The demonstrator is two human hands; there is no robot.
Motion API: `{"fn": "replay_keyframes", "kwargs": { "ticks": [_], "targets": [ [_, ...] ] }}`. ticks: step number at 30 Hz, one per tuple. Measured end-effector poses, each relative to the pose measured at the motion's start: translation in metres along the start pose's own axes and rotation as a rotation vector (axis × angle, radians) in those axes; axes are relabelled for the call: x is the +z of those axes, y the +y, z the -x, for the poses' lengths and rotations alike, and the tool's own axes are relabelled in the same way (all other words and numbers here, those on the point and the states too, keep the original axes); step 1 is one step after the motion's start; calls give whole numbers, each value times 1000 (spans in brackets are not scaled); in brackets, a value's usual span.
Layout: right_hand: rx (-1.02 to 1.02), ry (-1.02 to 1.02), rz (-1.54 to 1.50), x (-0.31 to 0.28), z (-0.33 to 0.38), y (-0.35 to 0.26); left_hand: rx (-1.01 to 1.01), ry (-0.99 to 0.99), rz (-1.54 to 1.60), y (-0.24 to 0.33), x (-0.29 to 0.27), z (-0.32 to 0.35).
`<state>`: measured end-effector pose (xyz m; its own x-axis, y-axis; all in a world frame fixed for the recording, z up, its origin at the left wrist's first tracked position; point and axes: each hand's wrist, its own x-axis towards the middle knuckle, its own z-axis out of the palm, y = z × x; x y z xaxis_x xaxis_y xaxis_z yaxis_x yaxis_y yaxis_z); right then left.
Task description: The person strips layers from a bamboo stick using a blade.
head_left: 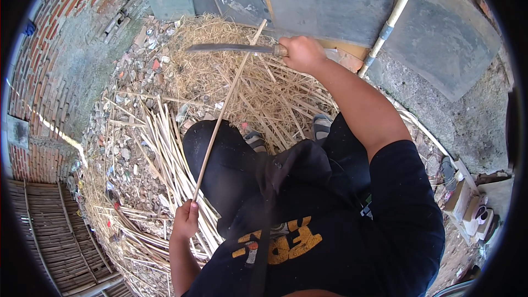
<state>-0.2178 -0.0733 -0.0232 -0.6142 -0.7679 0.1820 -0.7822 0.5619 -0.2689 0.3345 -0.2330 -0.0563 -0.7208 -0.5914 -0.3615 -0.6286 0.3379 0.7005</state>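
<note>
My left hand (186, 220) is closed around the lower end of a long thin bamboo strip (221, 115), which slants up across my left knee toward the far wall. In my right hand (302, 54) is the wooden handle of a long-bladed knife (231, 48), its dark blade pointing left. The blade crosses the strip near its far end; whether the edge touches it I cannot tell. Below the blade lies a heap of pale shavings (212, 36) mixed with loose strips.
A bundle of pale bamboo strips (168, 143) lies on rubble beside my left leg. A brick wall (66, 44) rises at left, grey panels (335, 5) at the back. A pale pipe (393, 19) leans at back right. A woven bamboo panel (52, 231) is at lower left.
</note>
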Motion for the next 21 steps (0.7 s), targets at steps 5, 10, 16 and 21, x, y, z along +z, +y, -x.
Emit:
{"fn": "replay_keyframes", "kwargs": {
  "ticks": [5,10,16,21],
  "targets": [
    [-524,-24,184,5,18,-34,-7,-13,-9,7,0,-6],
    [202,-17,-73,-8,-8,30,30,34,-48,12,-3,-7],
    [85,-12,10,-10,3,5,-93,-39,50,16,-9,0],
    [-447,86,181,3,9,-4,-126,-130,177,3,-9,-5]
  ]
}}
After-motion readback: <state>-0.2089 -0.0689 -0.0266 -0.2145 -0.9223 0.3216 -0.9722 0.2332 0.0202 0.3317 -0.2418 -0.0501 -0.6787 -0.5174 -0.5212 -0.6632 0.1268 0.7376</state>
